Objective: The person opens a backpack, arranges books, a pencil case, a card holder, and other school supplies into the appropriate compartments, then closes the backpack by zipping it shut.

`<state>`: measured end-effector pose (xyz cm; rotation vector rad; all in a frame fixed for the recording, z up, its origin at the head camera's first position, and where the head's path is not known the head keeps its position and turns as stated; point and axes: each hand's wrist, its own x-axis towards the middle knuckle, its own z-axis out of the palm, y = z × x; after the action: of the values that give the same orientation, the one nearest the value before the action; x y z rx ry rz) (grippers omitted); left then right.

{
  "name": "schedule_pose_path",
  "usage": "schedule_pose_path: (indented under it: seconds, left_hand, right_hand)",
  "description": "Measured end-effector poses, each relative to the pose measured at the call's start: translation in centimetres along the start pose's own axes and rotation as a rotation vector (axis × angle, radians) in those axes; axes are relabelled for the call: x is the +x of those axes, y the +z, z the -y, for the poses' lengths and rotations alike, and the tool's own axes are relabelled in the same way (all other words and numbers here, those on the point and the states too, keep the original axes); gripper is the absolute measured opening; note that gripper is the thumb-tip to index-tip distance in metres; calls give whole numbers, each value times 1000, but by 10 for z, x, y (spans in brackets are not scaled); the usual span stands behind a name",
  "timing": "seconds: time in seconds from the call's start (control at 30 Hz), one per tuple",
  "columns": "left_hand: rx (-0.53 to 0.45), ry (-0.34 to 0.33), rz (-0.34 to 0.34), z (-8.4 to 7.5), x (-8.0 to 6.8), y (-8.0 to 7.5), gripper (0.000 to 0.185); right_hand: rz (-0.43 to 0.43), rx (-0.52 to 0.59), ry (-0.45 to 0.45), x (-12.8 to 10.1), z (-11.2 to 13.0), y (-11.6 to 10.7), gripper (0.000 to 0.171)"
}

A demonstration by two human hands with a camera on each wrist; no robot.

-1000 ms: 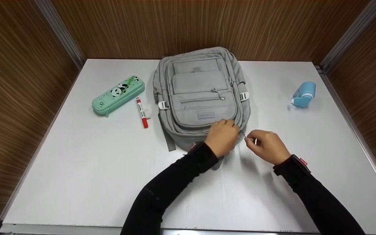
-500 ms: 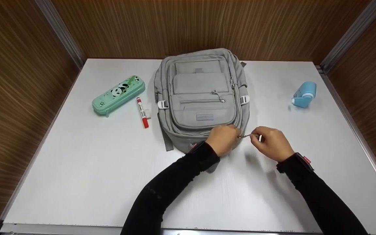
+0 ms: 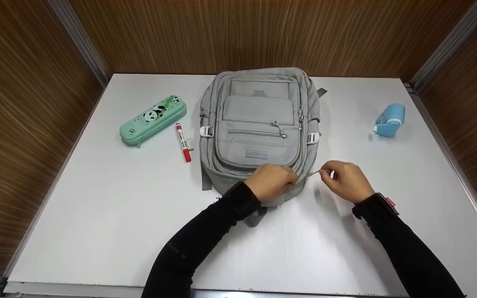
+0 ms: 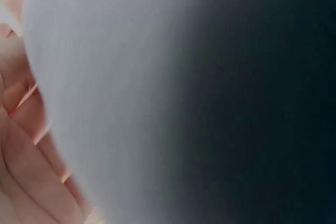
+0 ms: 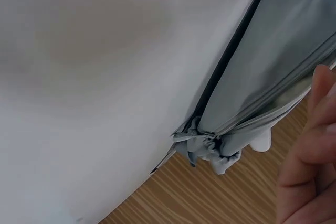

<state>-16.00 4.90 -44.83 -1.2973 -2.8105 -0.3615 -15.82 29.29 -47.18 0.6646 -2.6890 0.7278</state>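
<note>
Grey backpack (image 3: 259, 124) flat, long axis away | left hand (image 3: 269, 181) clutches near end | right hand (image 3: 346, 181) pinches zipper pull (image 3: 314, 173)

The backpack (image 3: 259, 128) lies flat on the table (image 3: 97, 215), at its middle toward the back wall. Left of the backpack lies the marker (image 3: 183, 142), and farther left the pencil case (image 3: 152, 120). Well apart on the right, near the table's edge, lies the bottle (image 3: 389, 120). Both hands meet at the backpack's near end, the left hand (image 3: 271, 181) on it, the right hand (image 3: 345, 180) just beside.
</note>
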Motion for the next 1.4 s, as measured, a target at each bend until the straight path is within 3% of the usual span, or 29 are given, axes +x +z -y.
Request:
schedule_pose_path:
  seconds: [0.33,0.6,0.93,1.4]
  left_hand:
    - [-89,74,62,16,-25,-8,9]
    - [-129,97,84,29,-47,-14,8]
    - [-206,130,126,47,-72,-19,7]
    - [-310,94,117,64,-97,-21,10]
  right_hand:
    - [-11,-11,45,5,-12,0,10]
    - [-21,-22,77,6,-21,0,11]
    - [24,-45,116,7,-28,1,13]
    - [44,-52,137,9,-31,4,13]
